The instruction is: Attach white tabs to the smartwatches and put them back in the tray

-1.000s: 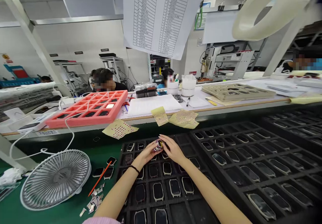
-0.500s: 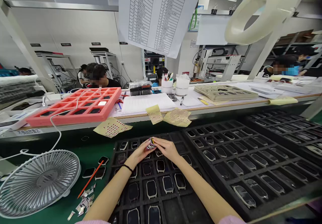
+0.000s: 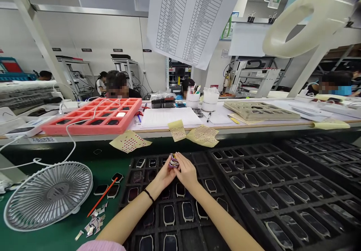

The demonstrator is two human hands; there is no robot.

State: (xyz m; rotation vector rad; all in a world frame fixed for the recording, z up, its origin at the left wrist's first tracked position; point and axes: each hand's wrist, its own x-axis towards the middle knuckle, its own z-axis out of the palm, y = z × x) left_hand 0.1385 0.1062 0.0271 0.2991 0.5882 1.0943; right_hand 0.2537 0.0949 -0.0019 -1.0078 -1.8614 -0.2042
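Both hands meet above a black foam tray (image 3: pixel 190 238) whose compartments hold several smartwatch cases (image 3: pixel 169 215). Between the fingers is a small watch-sized piece (image 3: pixel 173 161) with purple edges and a bit of yellow; its exact kind is too small to make out. My left hand (image 3: pixel 165 176) grips it from the left and below, a black band round the wrist. My right hand (image 3: pixel 186 171) closes on its right side, fingers lying along its edge. Parts of the piece and the tray cells beneath are hidden by the hands.
More black trays of watch cases (image 3: pixel 278 234) lie to the right. At left are a grey fan (image 3: pixel 50 196), an orange stick (image 3: pixel 103 196), loose watches and small silvery strips (image 3: pixel 94 223). A shelf ahead carries a pink foam tray (image 3: pixel 93 129); a tape roll (image 3: pixel 304 21) hangs above.
The view has turned slightly left, so the surroundings sit further right. Both hands still hold the small piece together; my right fingers now stand more upright beside it.
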